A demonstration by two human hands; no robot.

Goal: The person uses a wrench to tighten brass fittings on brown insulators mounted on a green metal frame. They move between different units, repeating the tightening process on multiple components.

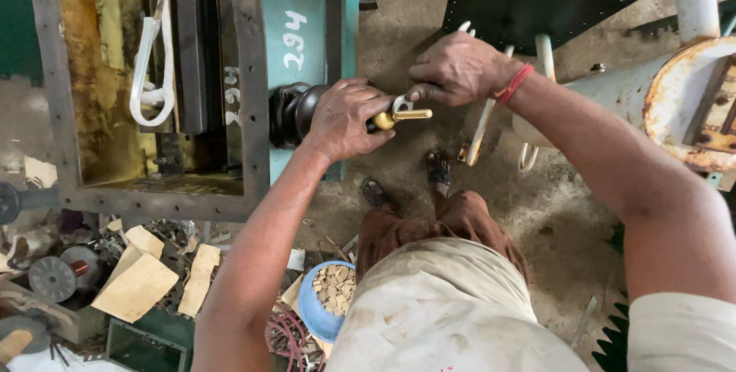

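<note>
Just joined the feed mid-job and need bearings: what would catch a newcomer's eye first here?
At centre, the left hand grips a dark bushing with a brass stud sticking out, while the right hand holds a silvery spanner at that stud. To the left lies an open grey tank with a rusty yellow inside. Below, near the person's legs, a blue bowl holds small tan chips.

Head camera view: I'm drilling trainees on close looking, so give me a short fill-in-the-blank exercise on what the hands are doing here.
1. The left hand grips a dark bushing tipped by a ____-coloured metal stud.
2. The right hand wears a ____ band at the wrist.
3. The blue bowl near the person's legs holds small pieces of ____ colour.

Missing words: brass; red; tan
</note>
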